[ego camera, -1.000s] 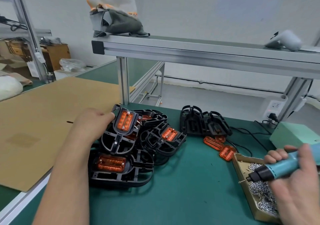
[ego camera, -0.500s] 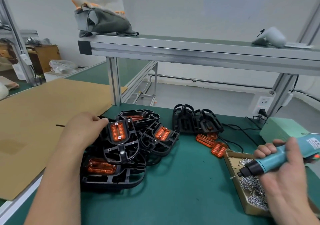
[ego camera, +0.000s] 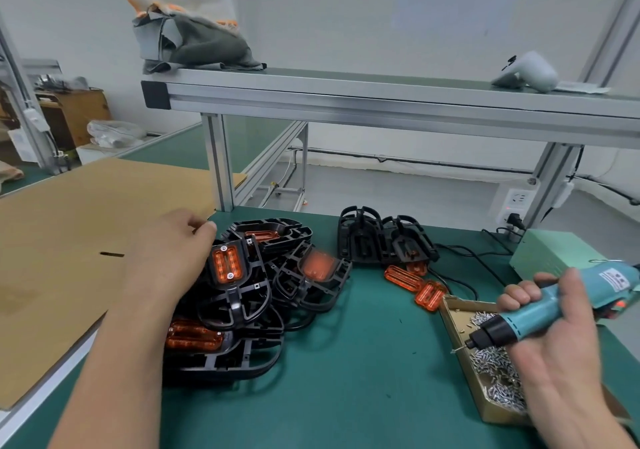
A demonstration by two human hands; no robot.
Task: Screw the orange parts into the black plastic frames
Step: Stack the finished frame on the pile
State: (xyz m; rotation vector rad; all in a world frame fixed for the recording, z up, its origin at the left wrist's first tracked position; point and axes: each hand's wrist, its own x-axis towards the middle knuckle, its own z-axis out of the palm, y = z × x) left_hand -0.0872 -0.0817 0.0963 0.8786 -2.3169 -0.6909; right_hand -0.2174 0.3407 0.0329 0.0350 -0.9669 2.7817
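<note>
The top frame [ego camera: 239,296] lies on the pile [ego camera: 221,355] at the left of the table [ego camera: 346,396]. Its long axis runs away from me, with the orange part [ego camera: 227,264] at the far end. I see a silver screw head at each end of that orange part, so I judge this one done.

My left hand [ego camera: 169,254] is against the frame's left edge with its fingers curled. I cannot tell whether they pinch it or only lie against it. My right hand [ego camera: 554,358] is wrapped round the driver [ego camera: 540,313]. The bit points left and down over the box [ego camera: 450,313] of screws [ego camera: 491,369], and a screw seems to hang on it.

The next move turns on the empty frames [ego camera: 384,241], which stand at the back between my hands, well apart from both. The left hand carries no tool, so I would send that one right and back. The loose orange parts [ego camera: 403,277] lie just in front of those frames, beside the box's far corner and nearer the right hand.
</note>
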